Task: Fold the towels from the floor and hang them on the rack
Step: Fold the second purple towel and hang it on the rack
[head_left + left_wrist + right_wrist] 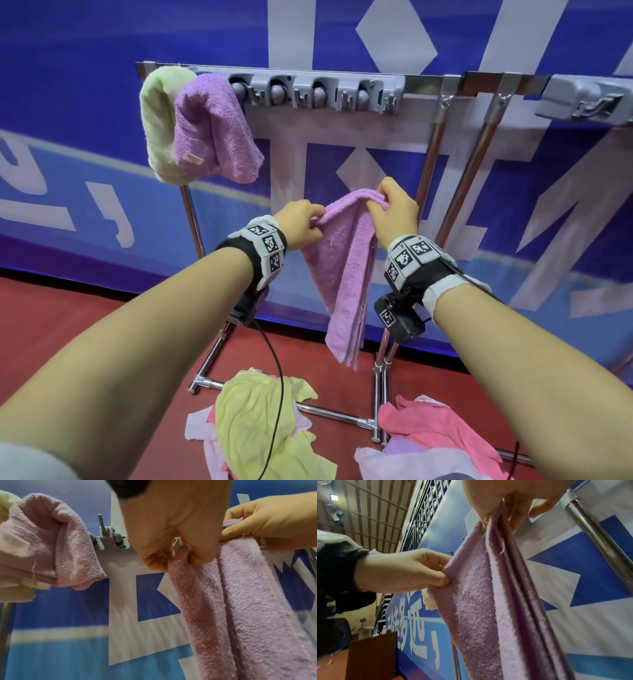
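A folded purple towel (346, 270) is pinched at its top by the left hand (301, 224) and the right hand (397, 212). The rack (342, 90) stands at 12 o'clock.

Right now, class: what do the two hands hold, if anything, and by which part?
Both hold one folded purple towel by its top edge: the left hand pinches the left end, the right hand the right end.

A blue banner (85, 113) with white lettering stands behind the frame. The floor (68, 308) is red. A black cable (274, 383) hangs down to it. The right wrist view shows a brown cabinet (371, 654) beside the banner.
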